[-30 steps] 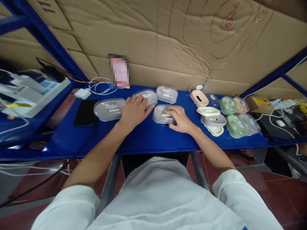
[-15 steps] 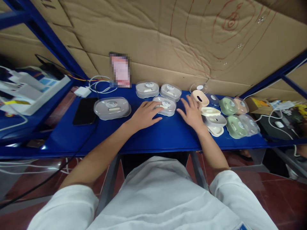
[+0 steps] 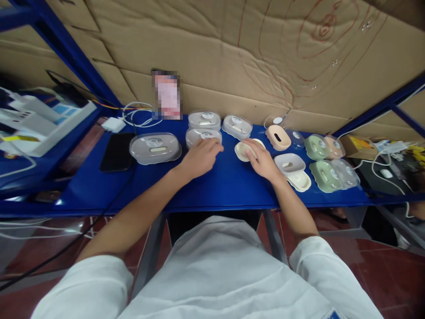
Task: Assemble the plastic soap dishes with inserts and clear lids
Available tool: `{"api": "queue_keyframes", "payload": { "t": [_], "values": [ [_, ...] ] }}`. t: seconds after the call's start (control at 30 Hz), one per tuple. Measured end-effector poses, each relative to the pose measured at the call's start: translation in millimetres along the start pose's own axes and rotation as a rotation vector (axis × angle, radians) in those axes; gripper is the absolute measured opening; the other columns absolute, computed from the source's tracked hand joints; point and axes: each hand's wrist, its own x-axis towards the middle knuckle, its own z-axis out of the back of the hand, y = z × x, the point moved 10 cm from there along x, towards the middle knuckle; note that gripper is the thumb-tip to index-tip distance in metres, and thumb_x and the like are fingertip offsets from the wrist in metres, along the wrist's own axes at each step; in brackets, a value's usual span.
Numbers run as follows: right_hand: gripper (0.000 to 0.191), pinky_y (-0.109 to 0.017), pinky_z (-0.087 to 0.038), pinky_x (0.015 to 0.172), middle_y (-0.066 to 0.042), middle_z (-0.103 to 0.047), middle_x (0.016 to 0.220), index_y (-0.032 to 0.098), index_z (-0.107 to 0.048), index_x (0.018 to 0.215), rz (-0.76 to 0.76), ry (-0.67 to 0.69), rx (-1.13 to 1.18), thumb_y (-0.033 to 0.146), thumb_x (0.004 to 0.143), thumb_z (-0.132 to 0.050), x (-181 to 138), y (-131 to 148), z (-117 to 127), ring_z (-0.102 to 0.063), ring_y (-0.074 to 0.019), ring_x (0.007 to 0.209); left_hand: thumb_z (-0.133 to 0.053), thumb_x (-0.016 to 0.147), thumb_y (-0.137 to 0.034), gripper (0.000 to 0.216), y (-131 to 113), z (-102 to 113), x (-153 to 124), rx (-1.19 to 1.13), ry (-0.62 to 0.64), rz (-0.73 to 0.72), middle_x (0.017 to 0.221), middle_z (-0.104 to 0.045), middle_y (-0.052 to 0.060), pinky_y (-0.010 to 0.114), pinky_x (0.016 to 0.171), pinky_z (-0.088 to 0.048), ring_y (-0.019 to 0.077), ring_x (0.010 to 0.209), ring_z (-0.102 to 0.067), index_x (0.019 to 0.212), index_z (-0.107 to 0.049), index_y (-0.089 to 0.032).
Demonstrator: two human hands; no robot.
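Two hands are on the blue table (image 3: 212,186), both the wearer's own, with white sleeves at the bottom edge. The left hand (image 3: 200,158) has its fingers curled loosely, with the tips on the near edge of a grey lidded case (image 3: 202,136); the hand covers the front of that case, so I can't tell how much grip there really is. The right hand (image 3: 262,160) is cupped over a cream tray (image 3: 241,150), which lies flat on the table just right of centre. Its fingers wrap the right half of the tray, and that part is hidden.

Behind the left hand's case sit another grey case (image 3: 204,119) and one more (image 3: 237,126), and a bigger clear-lidded one (image 3: 155,148) is further left. The lids are see-through but hazy, so what's inside is hard to read beyond a pale bar shape.

Off to the right there's a jumble: a peach base (image 3: 278,137), a grey tray stacked on a cream one (image 3: 292,165), and green pieces (image 3: 323,175) with clear lids. They overlap and I can't count them cleanly.

A dark phone (image 3: 117,152) lies flat at the left by a white charger (image 3: 113,124) with tangled cables. A propped card (image 3: 168,95) against the cardboard wall (image 3: 265,48) is blurred out.
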Motion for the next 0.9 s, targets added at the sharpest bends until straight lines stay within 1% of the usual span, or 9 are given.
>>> {"api": "queue_keyframes", "payload": {
  "t": [0.07,0.13,0.23,0.3,0.43,0.57,0.63,0.7,0.9],
  "values": [
    [0.057,-0.052,-0.036,0.129,-0.016,-0.056,0.162,0.016,-0.056,0.155,-0.138,-0.083,-0.133,0.046,0.114,-0.029,-1.0,-29.5,10.7,-0.048,-0.0298,0.154,-0.044,0.103,-0.014,0.044,-27.6,-17.0,-2.1,-0.082,0.049,-0.157,0.157,-0.058,0.017,0.052,0.120,-0.044,0.0335,0.147,-0.053,0.143,-0.062,-0.018],
    [0.061,-0.063,-0.032,0.127,-0.023,-0.051,0.165,0.010,-0.050,0.159,-0.359,-0.124,-0.307,0.045,0.111,-0.036,-8.5,-70.7,20.5,-0.044,-0.0390,0.155,-0.046,0.109,-0.026,0.048,-43.6,-32.5,-5.2,-0.115,0.095,-0.231,0.165,-0.051,0.017,0.052,0.125,-0.039,0.0344,0.154,-0.046,0.155,-0.052,-0.017],
    [0.066,-0.073,-0.035,0.117,-0.030,-0.057,0.156,0.008,-0.048,0.160,-0.591,-0.073,-0.451,0.043,0.104,-0.051,-21.9,-114.8,26.4,-0.050,-0.0484,0.145,-0.050,0.110,-0.040,0.052,-45.5,-45.4,-6.7,-0.122,0.154,-0.227,0.161,-0.056,0.017,0.052,0.121,-0.042,0.0358,0.147,-0.053,0.158,-0.050,-0.017],
    [0.058,-0.070,-0.038,0.113,-0.028,-0.065,0.146,0.010,-0.059,0.152,-0.597,-0.022,-0.464,0.035,0.101,-0.053,-22.6,-120.1,26.3,-0.057,-0.0471,0.135,-0.053,0.109,-0.041,0.048,-37.0,-42.3,-5.3,-0.094,0.149,-0.187,0.148,-0.065,0.017,0.050,0.115,-0.047,0.0354,0.137,-0.061,0.151,-0.057,-0.018],
    [0.046,-0.062,-0.039,0.113,-0.020,-0.072,0.138,0.018,-0.071,0.140,-0.361,-0.005,-0.338,0.027,0.100,-0.050,-10.5,-81.9,23.7,-0.063,-0.0398,0.130,-0.061,0.104,-0.032,0.043,-16.9,-25.0,-2.4,-0.025,0.098,-0.090,0.131,-0.070,0.017,0.051,0.110,-0.050,0.0369,0.128,-0.065,0.145,-0.061,-0.018],
    [0.039,-0.053,-0.043,0.112,-0.014,-0.074,0.138,0.021,-0.073,0.133,-0.005,0.082,-0.065,0.036,0.102,-0.056,-5.3,-15.8,4.1,-0.066,-0.0336,0.128,-0.064,0.098,-0.024,0.059,-11.2,-14.8,-2.0,-0.079,0.021,-0.091,0.152,-0.058,0.019,0.055,0.115,-0.050,0.0382,0.140,-0.058,0.156,-0.051,-0.021],
    [0.036,-0.050,-0.043,0.113,-0.011,-0.075,0.138,0.023,-0.073,0.131,0.127,0.128,0.023,0.034,0.102,-0.056,-7.5,10.9,-6.0,-0.066,-0.0307,0.130,-0.064,0.097,-0.020,0.066,-13.2,-14.6,-2.6,-0.122,-0.011,-0.137,0.164,-0.048,0.019,0.056,0.121,-0.046,0.0380,0.150,-0.050,0.160,-0.047,-0.023],
    [0.034,-0.049,-0.043,0.113,-0.009,-0.075,0.137,0.024,-0.074,0.130,0.193,0.150,0.038,0.029,0.102,-0.056,-9.3,26.3,-12.6,-0.066,-0.0293,0.130,-0.062,0.098,-0.019,0.061,-15.0,-18.9,-3.7,-0.151,-0.008,-0.183,0.169,-0.045,0.016,0.057,0.126,-0.042,0.0366,0.156,-0.045,0.158,-0.050,-0.024],
    [0.042,-0.049,-0.048,0.105,-0.014,-0.073,0.132,0.024,-0.068,0.147,0.214,0.214,-0.139,0.036,0.107,-0.058,-12.5,39.1,-26.2,-0.064,-0.0328,0.127,-0.061,0.102,-0.022,0.045,-10.2,-35.0,-4.7,-0.182,0.064,-0.190,0.157,-0.063,0.015,0.055,0.128,-0.043,0.0315,0.151,-0.054,0.146,-0.065,-0.021]
  ]
}}
